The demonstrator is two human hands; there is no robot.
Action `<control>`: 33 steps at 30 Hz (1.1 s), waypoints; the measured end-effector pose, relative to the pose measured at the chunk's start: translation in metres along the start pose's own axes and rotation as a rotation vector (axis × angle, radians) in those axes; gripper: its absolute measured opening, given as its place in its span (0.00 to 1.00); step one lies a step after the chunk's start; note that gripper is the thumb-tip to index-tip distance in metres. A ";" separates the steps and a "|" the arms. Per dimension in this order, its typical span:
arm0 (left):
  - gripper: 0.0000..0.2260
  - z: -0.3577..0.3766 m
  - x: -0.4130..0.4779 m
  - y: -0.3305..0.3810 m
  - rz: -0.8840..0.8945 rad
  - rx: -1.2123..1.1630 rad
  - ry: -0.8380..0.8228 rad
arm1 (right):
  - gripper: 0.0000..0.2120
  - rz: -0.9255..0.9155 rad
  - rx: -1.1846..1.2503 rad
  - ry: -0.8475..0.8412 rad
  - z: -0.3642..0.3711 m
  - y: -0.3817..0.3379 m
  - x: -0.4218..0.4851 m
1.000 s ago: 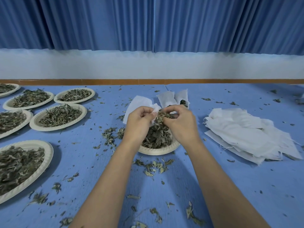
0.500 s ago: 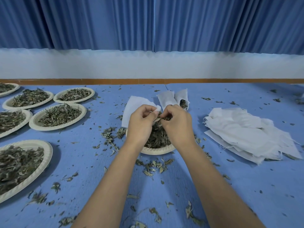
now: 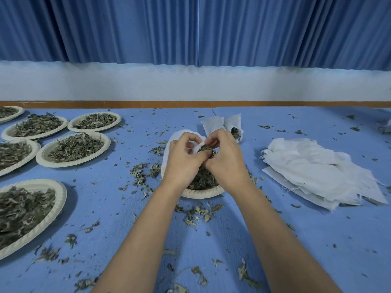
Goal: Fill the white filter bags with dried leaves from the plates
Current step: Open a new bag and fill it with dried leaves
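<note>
My left hand (image 3: 182, 159) grips the open mouth of a white filter bag (image 3: 176, 137) above a paper plate (image 3: 203, 193) of dried leaves at the table's middle. My right hand (image 3: 226, 159) pinches a clump of dried leaves (image 3: 206, 149) at the bag's mouth, touching my left hand. Most of the bag and the plate is hidden behind both hands. Two filled bags (image 3: 222, 124) lie just beyond.
A heap of flat white filter bags (image 3: 317, 172) lies to the right. Several paper plates of dried leaves (image 3: 74, 149) stand at the left. Loose leaf bits (image 3: 198, 214) are scattered over the blue table. A white wall and blue curtain are behind.
Both hands stay together over the plate. My right hand has brought a fresh clump of leaves up to the bag's mouth, and a few more bits lie around the plate.
</note>
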State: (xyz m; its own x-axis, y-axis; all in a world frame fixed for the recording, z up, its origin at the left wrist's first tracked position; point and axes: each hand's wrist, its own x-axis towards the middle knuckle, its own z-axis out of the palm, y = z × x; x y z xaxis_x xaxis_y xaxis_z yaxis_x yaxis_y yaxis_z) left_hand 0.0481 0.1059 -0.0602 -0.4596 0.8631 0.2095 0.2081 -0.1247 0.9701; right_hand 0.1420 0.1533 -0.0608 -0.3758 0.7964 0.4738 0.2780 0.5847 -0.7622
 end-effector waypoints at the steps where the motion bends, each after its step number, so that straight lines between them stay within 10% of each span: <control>1: 0.11 -0.001 0.000 -0.001 -0.006 -0.008 0.009 | 0.18 0.008 0.020 -0.026 -0.001 0.000 -0.001; 10: 0.13 -0.012 0.003 -0.006 0.063 0.049 0.155 | 0.17 0.240 0.453 -0.157 -0.018 0.001 0.003; 21: 0.11 -0.017 0.001 -0.002 0.078 0.036 0.085 | 0.07 0.020 -0.145 0.015 -0.014 0.009 0.003; 29: 0.15 -0.011 0.001 -0.005 0.039 0.121 0.567 | 0.04 -0.050 -0.189 -0.151 -0.006 0.009 -0.001; 33: 0.11 -0.007 0.000 -0.006 0.053 0.143 0.531 | 0.04 0.019 -0.129 -0.086 -0.003 0.005 -0.004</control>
State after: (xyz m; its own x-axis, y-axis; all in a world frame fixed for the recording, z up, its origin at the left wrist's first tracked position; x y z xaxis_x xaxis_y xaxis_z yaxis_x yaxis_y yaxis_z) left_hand 0.0408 0.1037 -0.0656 -0.8097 0.4877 0.3265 0.3409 -0.0620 0.9381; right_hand 0.1478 0.1539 -0.0654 -0.4424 0.7944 0.4163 0.3950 0.5893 -0.7048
